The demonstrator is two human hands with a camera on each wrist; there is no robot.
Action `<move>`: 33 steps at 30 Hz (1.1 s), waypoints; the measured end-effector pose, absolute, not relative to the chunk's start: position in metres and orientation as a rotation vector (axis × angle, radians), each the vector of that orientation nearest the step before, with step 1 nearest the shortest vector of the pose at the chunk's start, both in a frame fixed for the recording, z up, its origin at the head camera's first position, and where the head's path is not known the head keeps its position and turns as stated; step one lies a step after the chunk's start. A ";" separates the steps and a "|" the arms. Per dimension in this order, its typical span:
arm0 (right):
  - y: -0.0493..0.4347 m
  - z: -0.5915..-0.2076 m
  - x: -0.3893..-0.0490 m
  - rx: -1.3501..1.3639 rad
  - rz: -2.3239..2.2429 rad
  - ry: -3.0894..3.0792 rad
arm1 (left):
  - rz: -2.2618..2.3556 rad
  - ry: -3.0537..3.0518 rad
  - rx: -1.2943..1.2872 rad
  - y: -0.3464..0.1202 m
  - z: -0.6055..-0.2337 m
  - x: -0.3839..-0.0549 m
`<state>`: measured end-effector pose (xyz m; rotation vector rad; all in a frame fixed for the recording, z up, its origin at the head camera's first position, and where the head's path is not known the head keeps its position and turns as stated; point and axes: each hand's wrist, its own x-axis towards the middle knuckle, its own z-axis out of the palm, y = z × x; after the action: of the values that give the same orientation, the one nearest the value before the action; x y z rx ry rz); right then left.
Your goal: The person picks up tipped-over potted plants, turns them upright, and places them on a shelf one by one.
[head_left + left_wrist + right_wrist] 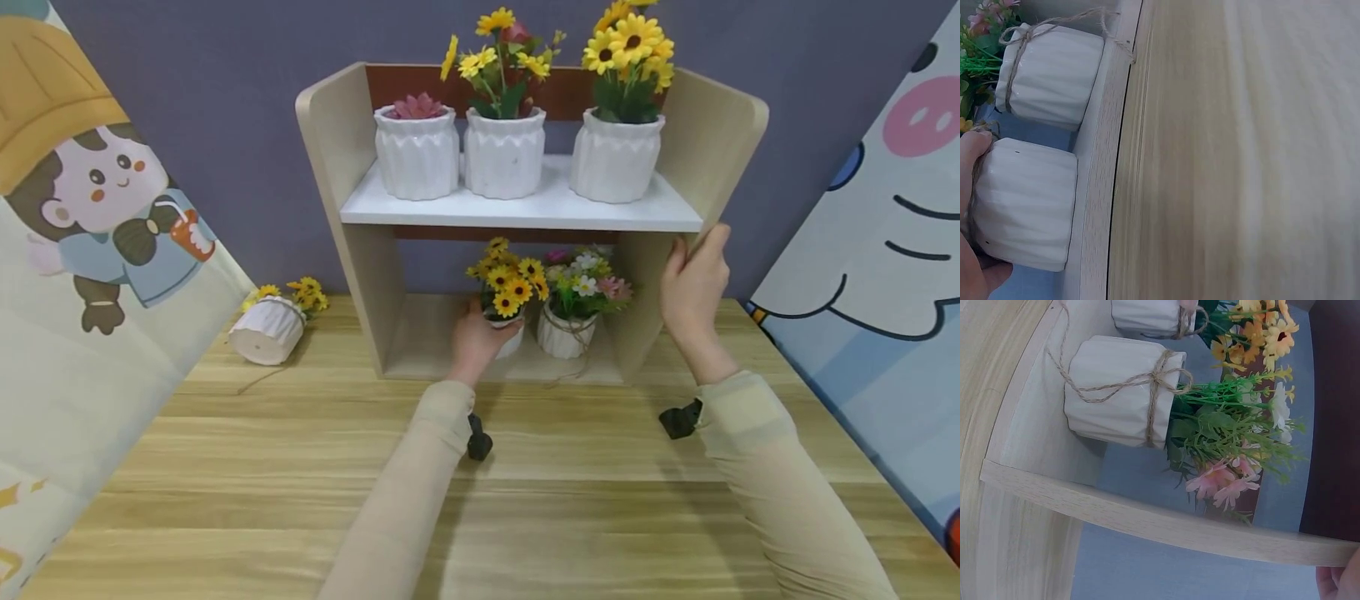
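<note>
My left hand (pixel 480 340) grips a white pot of yellow flowers (pixel 512 287) around its upper part, on the lower level of a two-level shelf (pixel 420 350). In the left wrist view that white pot (pixel 1025 203) stands on the shelf board, thumb and fingers at its rim. Just right of it is another white pot (pixel 564 335) with twine and pink and white flowers, also clear in the right wrist view. My right hand (pixel 696 283) holds the front edge of the shelf's right side panel (pixel 1166 515); part of its fingers is hidden.
Above, the white board (pixel 525 212) bears a succulent pot (pixel 417 154), a mixed-flower pot (pixel 504 154) and a sunflower pot (pixel 617 158). A white pot (pixel 268 331) with yellow flowers lies on its side on the wooden table (pixel 300 492), left of the shelf. Cartoon panels flank both sides.
</note>
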<state>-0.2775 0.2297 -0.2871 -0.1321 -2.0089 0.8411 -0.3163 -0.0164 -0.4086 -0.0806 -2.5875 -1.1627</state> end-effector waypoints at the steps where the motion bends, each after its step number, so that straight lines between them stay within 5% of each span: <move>1: 0.230 -0.287 -0.277 -0.133 0.842 -2.009 | -1.147 -2.576 -0.091 -0.015 -0.409 -0.317; 33: 0.228 -0.283 -0.273 -0.136 0.850 -2.023 | -1.112 -2.564 -0.142 -0.018 -0.398 -0.308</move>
<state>-0.2727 0.2280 -0.2833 -0.1364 -2.0228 0.8499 -0.3084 -0.0177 -0.3981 -0.1423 -2.5637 -1.1125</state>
